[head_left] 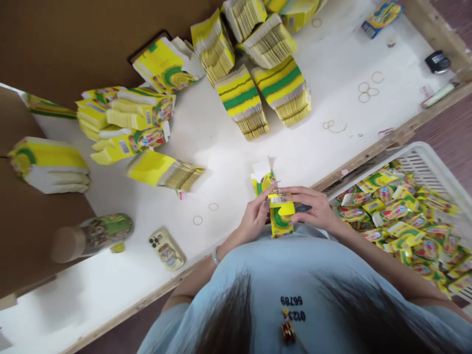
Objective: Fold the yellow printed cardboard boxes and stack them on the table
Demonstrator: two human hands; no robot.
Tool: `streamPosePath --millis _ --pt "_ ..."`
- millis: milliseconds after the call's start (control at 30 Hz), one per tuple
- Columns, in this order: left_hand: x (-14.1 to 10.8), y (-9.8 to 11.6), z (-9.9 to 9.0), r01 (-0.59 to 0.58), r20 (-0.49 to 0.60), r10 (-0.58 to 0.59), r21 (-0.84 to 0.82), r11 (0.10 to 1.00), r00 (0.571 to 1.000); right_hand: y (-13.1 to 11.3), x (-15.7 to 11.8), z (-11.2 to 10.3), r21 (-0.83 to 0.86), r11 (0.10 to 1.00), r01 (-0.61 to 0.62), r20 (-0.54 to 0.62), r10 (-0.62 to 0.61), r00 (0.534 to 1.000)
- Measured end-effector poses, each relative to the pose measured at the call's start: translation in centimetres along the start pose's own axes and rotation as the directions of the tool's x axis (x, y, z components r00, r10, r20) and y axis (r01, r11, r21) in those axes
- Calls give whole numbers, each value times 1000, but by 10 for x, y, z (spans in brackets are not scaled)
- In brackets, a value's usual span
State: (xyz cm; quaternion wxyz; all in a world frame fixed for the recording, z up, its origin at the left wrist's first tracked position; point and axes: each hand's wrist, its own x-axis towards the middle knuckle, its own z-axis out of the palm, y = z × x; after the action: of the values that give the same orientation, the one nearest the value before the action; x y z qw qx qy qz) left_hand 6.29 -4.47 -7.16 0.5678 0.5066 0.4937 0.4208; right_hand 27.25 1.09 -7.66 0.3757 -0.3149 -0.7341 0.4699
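Close to the table's front edge, a yellow and green carton (280, 224) is between my two hands, in front of the blue shirt. My left hand (254, 215) has its fingers pressed on the carton's left side. From the right, my right hand (313, 209) pinches the carton near its barcode and a raised yellow flap. White flaps stick out at the carton's far end, over the white table (228, 162). Beyond the hands stand bundles of flat yellow and green cartons (243, 101).
At the right, a white basket (438, 169) holds many small cartons. A phone (167, 249) and a jar (106, 235) are at the left, near carton stacks (125, 118). Rubber bands (364, 93), a blue box (383, 18) and a black object (437, 62) lie at the far right.
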Motion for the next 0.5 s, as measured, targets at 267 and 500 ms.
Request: streamPosePath --millis 267,500 --pt "3 12 -7 92 -9 -92 91 992 996 -18 5 5 209 877 -433 215 391 895" --pt "-1 6 -11 55 71 -65 136 989 995 -9 13 -9 390 758 -523 372 390 842"
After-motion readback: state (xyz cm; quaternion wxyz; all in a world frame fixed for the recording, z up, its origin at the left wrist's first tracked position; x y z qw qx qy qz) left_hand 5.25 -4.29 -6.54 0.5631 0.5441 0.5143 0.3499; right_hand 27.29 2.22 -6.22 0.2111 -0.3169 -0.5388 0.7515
